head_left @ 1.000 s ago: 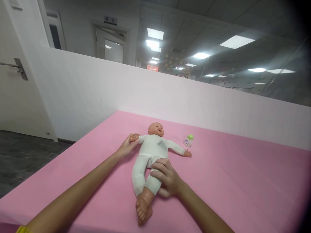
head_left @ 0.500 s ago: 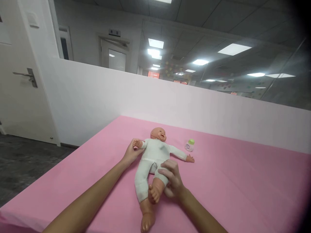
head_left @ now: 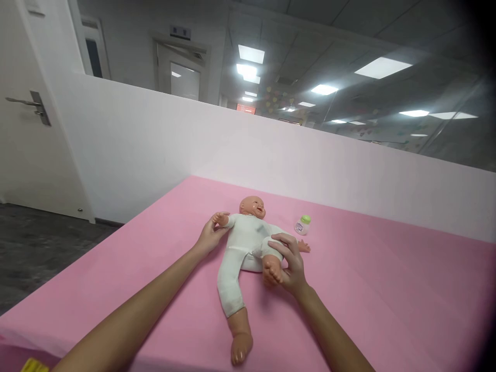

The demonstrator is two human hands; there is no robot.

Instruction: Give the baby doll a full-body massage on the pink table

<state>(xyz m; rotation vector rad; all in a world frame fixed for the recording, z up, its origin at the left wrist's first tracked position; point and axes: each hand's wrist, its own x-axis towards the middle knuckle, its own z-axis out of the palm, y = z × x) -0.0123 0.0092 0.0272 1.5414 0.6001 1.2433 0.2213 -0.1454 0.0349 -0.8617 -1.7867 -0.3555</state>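
in the head view a baby doll [head_left: 242, 243] in a white bodysuit lies on its back near the middle of a pink mat [head_left: 387, 289], head toward the far white partition wall [head_left: 271, 155] and feet toward the camera. the left hand [head_left: 209, 237] reaches in from the lower left and closes its fingers around the doll's outstretched arm at the wrist, the doll's small fist showing just above the thumb. the right hand [head_left: 290, 263] comes in from the lower right and wraps the doll's bent leg at the shin and ankle, fingers curled over the top, thumb underneath, so the bare foot [head_left: 271, 271] is lifted off the mat and the knee is folded up toward the belly. the doll's other leg lies straight and flat, its bare foot nearest the camera. the doll's other arm is stretched out to the side, its hand peeking out behind the right hand's fingers. a small white bottle with a green cap [head_left: 302, 225] stands upright on the mat just beyond that arm, near it but not touching. a white door [head_left: 27, 129] with a metal handle stands at the far left.
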